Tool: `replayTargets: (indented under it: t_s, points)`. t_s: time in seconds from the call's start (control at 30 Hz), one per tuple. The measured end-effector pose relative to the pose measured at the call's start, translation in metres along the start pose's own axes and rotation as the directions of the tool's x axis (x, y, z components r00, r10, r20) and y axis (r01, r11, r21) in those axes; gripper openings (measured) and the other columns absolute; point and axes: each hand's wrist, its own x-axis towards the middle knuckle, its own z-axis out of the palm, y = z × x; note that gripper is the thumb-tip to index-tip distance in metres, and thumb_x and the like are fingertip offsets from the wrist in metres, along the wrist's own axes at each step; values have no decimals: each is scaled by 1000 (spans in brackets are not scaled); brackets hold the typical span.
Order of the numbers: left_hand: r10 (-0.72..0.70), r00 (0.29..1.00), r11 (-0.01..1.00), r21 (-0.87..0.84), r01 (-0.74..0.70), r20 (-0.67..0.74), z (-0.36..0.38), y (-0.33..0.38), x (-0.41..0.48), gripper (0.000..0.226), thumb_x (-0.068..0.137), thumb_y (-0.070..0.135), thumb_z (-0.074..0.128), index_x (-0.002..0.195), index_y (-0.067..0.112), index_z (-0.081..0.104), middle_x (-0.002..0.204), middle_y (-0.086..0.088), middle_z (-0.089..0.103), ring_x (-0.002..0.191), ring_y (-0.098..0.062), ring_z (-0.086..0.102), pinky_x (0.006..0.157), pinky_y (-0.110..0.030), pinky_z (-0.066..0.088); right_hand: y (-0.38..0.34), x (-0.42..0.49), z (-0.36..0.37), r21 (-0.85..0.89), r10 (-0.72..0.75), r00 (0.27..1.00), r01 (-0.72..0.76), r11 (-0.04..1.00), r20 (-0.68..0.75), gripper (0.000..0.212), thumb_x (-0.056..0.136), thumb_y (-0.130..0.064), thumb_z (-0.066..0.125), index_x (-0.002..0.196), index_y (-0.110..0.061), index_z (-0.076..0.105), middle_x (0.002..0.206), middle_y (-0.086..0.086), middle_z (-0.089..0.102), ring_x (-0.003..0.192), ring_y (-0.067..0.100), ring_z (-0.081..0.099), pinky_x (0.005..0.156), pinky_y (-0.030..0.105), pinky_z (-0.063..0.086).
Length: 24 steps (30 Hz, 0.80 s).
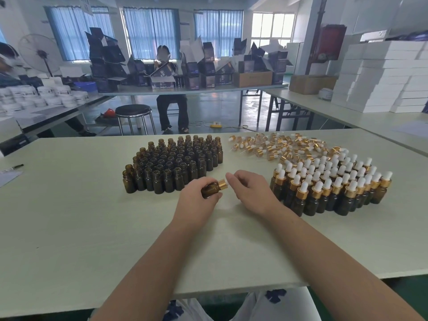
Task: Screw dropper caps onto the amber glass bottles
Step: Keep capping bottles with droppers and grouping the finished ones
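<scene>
1. Left hand (pixel 196 199) grips one small amber bottle (pixel 209 190), fingers curled round its body. The bottle is tilted on its side with the neck pointing right. It is held just in front of the block of open bottles (pixel 173 163), at that block's near right corner and just above the table (pixel 92 228).
2. A gold cap (pixel 222 183) sits on the held bottle's neck. Cannot tell if it is fully screwed on.
3. Right hand (pixel 252 191) is just right of the held bottle and in front-right of the open block. It is seen from the back, with fingers loosely bent and nothing seen in them. The thumb tip is just beside the gold cap; touching or not, cannot tell.
4. The open bottles stand upright and packed tight in rows, with no caps on.
5. Loose dropper caps (pixel 278 145), gold collars with white bulbs, lie scattered in a pile to the right of the open block, at the far side of the table.
6. Capped bottles (pixel 331 186) stand upright in a tight group to the right of the open block, nearer than the loose caps and just right of the right hand.
7. A pen (pixel 16 166) and a sheet of paper (pixel 9 178) lie well left of the open block, at the table's edge.
8. Behind the open block, off the table, are a round stool (pixel 133 111) and a seated person (pixel 172 105) at another table piled with dark boxes (pixel 208 68).
9. Stacked white boxes (pixel 382 77) are far right of the open block, on a side table.
</scene>
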Motion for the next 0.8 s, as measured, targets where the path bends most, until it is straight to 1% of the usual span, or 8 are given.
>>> replayTargets:
  t_s: [0.17, 0.27, 0.37, 0.5, 0.6, 0.7, 0.73, 0.8]
  points:
    - [-10, 1000, 1000, -15, 10, -10, 1, 0, 1, 21, 83, 19, 72, 101, 28, 66, 90, 13, 61, 89, -9, 55, 74, -11, 38, -2, -1, 1, -2, -12, 1000, 12, 1000, 12, 25, 97, -40, 47, 79, -25, 55, 73, 5, 59, 56, 0, 44, 60, 24, 40]
    - [-18, 1000, 999, 40, 19, -11, -1, 0, 2, 22, 85, 24, 69, 107, 25, 68, 96, 4, 62, 95, -18, 54, 83, -30, 44, -2, 0, -2, 37, -59, 997, 57, 998, 48, 9, 97, -29, 51, 89, -29, 54, 75, -5, 56, 58, -1, 46, 59, 19, 42]
    - [5, 999, 993, 115, -10, 40, -2, -1, 2, 18, 87, 30, 66, 104, 25, 69, 93, -1, 62, 94, -25, 52, 86, -44, 44, -4, 0, -5, 39, -84, 995, 82, 996, 52, 5, 97, -25, 52, 95, -28, 56, 75, -8, 55, 57, -1, 48, 54, 14, 41]
    - [23, 996, 994, 109, -32, 80, -2, 4, 2, 12, 92, 32, 57, 95, 24, 67, 88, -1, 60, 95, -29, 51, 86, -45, 44, -19, 2, -17, -53, -140, 987, 145, 988, 84, 3, 97, -23, 54, 95, -25, 56, 77, -11, 56, 58, -6, 49, 56, 10, 40]
    - [-41, 992, 999, -27, 45, 119, -3, 11, 0, 32, 91, 48, 34, 82, 31, 60, 89, 5, 57, 107, -34, 50, 93, -44, 39, -42, 6, -38, -190, -171, 969, 204, 960, 176, 2, 96, -24, 56, 95, -26, 57, 76, -14, 55, 61, -9, 50, 57, 6, 38]
    - [-104, 988, 985, -124, 118, 111, -2, 9, -1, 50, 94, 49, 26, 124, 29, 60, 128, 0, 57, 131, -28, 39, 110, -51, 28, -66, 12, -68, -388, -150, 944, 261, 884, 294, 11, 95, -27, 56, 102, -22, 63, 81, -15, 58, 72, -5, 53, 58, 7, 38]
    - [-112, 988, 985, -117, 124, 102, -2, 8, 0, 49, 97, 47, 26, 130, 27, 57, 132, -1, 55, 133, -27, 37, 111, -51, 26, -73, 14, -78, -433, -130, 936, 270, 860, 326, 12, 95, -28, 56, 102, -23, 64, 84, -12, 60, 76, -1, 55, 63, 12, 41]
    - [-115, 988, 985, -113, 127, 103, -2, 7, 0, 52, 94, 49, 25, 126, 25, 59, 129, -3, 57, 132, -26, 39, 111, -51, 27, -84, 16, -96, -498, -86, 922, 280, 820, 377, 10, 94, -32, 57, 98, -27, 64, 85, -9, 60, 76, 3, 55, 64, 22, 43]
